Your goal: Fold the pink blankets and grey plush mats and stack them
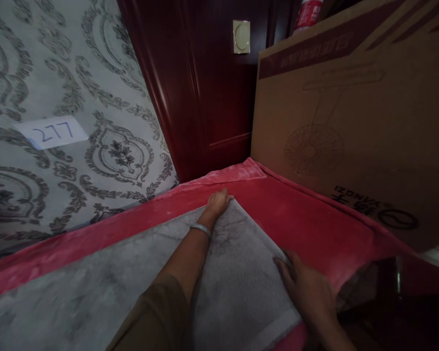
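Grey cloth [245,273] lies on red blanket [303,209], left of box [369,126]. Left hand [218,203] pinches far corner; right hand [309,282] curls at box-side edge, grip unclear to me. I'd tension edge evenly, smoothing creases outward.

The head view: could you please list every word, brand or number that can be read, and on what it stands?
"277": handwritten on the white paper on the patterned wall.
"YANGZI": upside down on the cardboard box; the letters are soft.
Larger dark characters beside it: too blurred to read.
Characters on the box's dark band: too blurred to read.
Label of the red-and-white container: too blurred to read.
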{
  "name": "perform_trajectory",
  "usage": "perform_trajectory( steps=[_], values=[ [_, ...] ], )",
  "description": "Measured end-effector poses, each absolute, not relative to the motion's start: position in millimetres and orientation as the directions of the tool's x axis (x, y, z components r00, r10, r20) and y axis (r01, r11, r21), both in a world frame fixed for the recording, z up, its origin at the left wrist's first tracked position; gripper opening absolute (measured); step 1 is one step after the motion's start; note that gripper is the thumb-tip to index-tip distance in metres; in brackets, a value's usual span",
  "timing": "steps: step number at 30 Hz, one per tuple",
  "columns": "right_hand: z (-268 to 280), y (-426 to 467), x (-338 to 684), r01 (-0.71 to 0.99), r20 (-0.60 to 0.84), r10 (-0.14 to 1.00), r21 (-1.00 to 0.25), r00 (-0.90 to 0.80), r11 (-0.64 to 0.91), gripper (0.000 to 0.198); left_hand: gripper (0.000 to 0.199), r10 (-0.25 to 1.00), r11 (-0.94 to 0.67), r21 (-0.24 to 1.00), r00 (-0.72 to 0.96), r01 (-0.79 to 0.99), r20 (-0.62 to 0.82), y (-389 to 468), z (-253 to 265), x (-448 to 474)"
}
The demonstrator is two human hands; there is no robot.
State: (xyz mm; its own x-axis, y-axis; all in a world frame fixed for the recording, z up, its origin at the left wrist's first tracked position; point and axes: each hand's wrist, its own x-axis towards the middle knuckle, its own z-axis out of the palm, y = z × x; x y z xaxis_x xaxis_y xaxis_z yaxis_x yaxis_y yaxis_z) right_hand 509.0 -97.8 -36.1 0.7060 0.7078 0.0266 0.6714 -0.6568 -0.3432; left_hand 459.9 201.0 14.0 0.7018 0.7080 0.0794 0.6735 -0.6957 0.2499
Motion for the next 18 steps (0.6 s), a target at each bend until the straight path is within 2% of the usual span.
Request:
perform_trajectory(
  steps=[4, 7, 9, 15, 18],
  values=[
    [-29.3, -98.3, 507.3, 0.691, 0.001, 0.724, -0.302, 0.69, -0.657, 0.051, 0.034, 0.702, -0.69, 0.27, 0.712, 0.672, 0.022, 200.1, 22.5, 458.1],
    [-26.2, -99.1, 507.2, 0.705, -0.029, 0.742, -0.289, 0.67, -0.648, 0.053, 0.043, 0.701, -0.691, 0.263, 0.713, 0.674, 0.015, 198.1, 28.9, 435.8],
    [-25.2, -99.2, 507.5, 0.707, -0.035, 0.746, -0.293, 0.665, -0.643, 0.053, 0.045, 0.717, -0.68, 0.238, 0.697, 0.694, 0.015, 196.3, 31.9, 406.7],
    [-25.1, -98.9, 503.9, 0.728, 0.009, 0.758, -0.284, 0.653, -0.624, 0.055, 0.031, 0.819, -0.557, 0.143, 0.57, 0.818, -0.067, 196.1, 45.3, 297.3],
    [-25.1, -100.6, 504.5, 0.729, 0.03, 0.75, -0.264, 0.66, -0.631, 0.055, 0.034, 0.861, -0.503, 0.109, 0.508, 0.858, -0.028, 191.0, 50.6, 255.5]
  ],
)
